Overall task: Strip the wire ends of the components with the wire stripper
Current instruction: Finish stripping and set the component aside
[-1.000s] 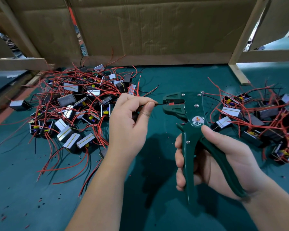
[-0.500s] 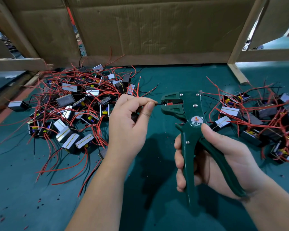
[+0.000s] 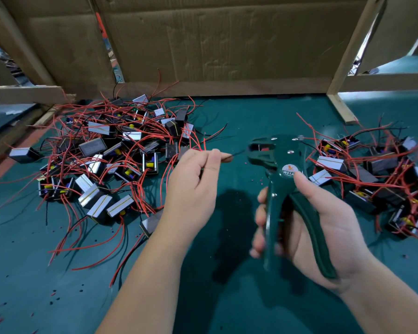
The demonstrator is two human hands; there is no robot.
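My left hand [image 3: 193,186] pinches a thin dark wire [image 3: 237,154] between thumb and forefinger; the wire's tip points right and ends just short of the stripper's jaws. My right hand [image 3: 323,227] grips the handles of the dark green wire stripper [image 3: 282,169], held upright with its jaws [image 3: 260,149] facing left. A component [image 3: 152,222] lies on the mat below my left hand, partly hidden by my forearm. A big pile of small block components with red and black wires [image 3: 111,160] lies left of my hands.
A second pile of wired components [image 3: 377,179] sits at the right. The green mat [image 3: 227,297] carries small red and black insulation bits. Cardboard panels [image 3: 215,44] and wooden frame bars [image 3: 343,63] wall in the back.
The wire end was inside the stripper's jaws before; now it is out of them, with my left hand drawn slightly left. The stripper's handles have spread apart a little.
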